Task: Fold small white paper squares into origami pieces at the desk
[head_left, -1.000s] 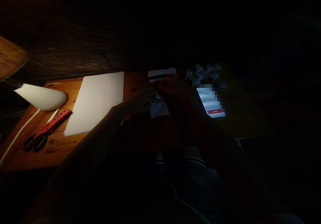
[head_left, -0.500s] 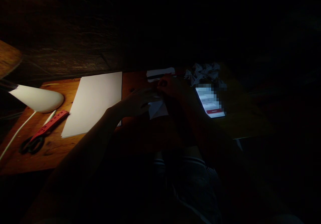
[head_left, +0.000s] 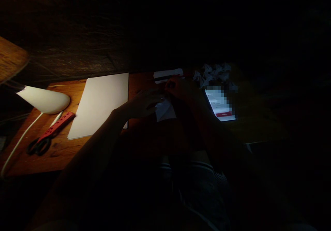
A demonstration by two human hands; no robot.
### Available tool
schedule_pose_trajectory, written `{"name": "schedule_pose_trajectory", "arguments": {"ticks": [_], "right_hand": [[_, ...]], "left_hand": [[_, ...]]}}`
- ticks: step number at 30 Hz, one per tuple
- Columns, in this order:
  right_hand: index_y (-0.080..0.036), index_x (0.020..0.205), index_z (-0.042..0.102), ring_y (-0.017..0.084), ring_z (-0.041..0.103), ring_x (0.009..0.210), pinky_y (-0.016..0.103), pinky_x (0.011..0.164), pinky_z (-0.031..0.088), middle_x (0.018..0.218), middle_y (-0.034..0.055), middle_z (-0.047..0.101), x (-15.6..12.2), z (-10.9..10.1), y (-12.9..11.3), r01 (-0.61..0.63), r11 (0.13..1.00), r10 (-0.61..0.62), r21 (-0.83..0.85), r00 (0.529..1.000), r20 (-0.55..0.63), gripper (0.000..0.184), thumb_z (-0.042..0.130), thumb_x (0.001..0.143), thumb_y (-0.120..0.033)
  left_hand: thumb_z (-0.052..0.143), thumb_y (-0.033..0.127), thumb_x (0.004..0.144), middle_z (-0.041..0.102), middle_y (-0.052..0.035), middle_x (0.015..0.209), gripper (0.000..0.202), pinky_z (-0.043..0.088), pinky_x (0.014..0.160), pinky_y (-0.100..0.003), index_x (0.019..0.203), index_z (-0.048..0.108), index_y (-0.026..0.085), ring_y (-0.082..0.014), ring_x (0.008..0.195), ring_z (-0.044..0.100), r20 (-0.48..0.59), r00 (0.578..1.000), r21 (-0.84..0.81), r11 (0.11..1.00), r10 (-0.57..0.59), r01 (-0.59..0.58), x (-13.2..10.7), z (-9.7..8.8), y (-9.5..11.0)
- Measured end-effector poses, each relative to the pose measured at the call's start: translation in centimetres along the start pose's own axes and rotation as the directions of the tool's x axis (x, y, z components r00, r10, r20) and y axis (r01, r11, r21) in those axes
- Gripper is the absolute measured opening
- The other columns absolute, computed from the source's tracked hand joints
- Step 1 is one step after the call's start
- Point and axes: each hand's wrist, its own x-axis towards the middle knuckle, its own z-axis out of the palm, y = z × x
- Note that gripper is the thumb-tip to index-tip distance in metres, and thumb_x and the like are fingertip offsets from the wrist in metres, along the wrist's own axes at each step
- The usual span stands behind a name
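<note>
In dim light, a small white folded paper (head_left: pixel 167 111) lies on the wooden table under my hands. My left hand (head_left: pixel 146 101) reaches over it with fingers stretched out and lying flat, at its far left side. My right hand (head_left: pixel 177 89) is closed just beyond the paper, its fingertips pinched together beside the left fingertips. Shadow hides what, if anything, the right fingers hold. Behind the hands lie white paper strips (head_left: pixel 168 73).
A stack of white sheets (head_left: pixel 100 103) lies to the left. Near it are black-handled scissors (head_left: pixel 38 145), a red punched strip (head_left: pixel 58 124) and a white lamp (head_left: pixel 48 99) with its cord. A lit phone (head_left: pixel 219 108) and several folded paper pieces (head_left: pixel 212 74) sit to the right.
The whole view has shifted slightly, so things appear a little further right. Both hands keep nearly the same pose around the folded paper.
</note>
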Motion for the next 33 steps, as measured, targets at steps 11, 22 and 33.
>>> {"name": "schedule_pose_trajectory", "arguments": {"ticks": [11,22,33], "right_hand": [[-0.02,0.098,0.078,0.022,0.068,0.092,0.033,0.081,0.047,0.105,0.0068,0.079,-0.8,-1.3,-1.6,-0.052,0.997,0.054,-0.059,0.998,0.031,0.007,0.08,0.091,-0.02],[-0.019,0.1,0.077,0.022,0.069,0.092,0.032,0.079,0.047,0.102,0.0067,0.078,-0.3,-0.5,-0.5,-0.012,1.0,0.012,-0.013,1.0,0.015,0.01,0.078,0.09,-0.018],[-0.018,0.099,0.078,0.023,0.07,0.098,0.033,0.083,0.048,0.107,0.008,0.079,-0.5,-0.7,-0.9,-0.025,0.999,0.025,-0.035,1.0,0.012,0.009,0.078,0.091,-0.016]], "left_hand": [[0.059,0.024,0.097,0.067,-0.0041,0.156,0.051,0.039,0.127,-0.058,0.146,0.069,0.031,-0.0305,0.153,0.05,-0.034,0.999,-0.001,1.0,0.031,-0.031,0.1,-0.1,-0.2],[0.065,0.031,0.094,0.067,-0.0088,0.153,0.053,0.043,0.124,-0.052,0.147,0.065,0.028,-0.032,0.147,0.056,-0.067,0.998,0.028,1.0,-0.013,0.015,-0.3,0.3,-1.2],[0.061,0.029,0.095,0.073,-0.0078,0.145,0.038,0.042,0.125,-0.053,0.13,0.075,0.026,-0.0316,0.148,0.056,-0.042,0.999,0.022,1.0,-0.017,0.018,-0.1,-0.1,-0.8]]}}
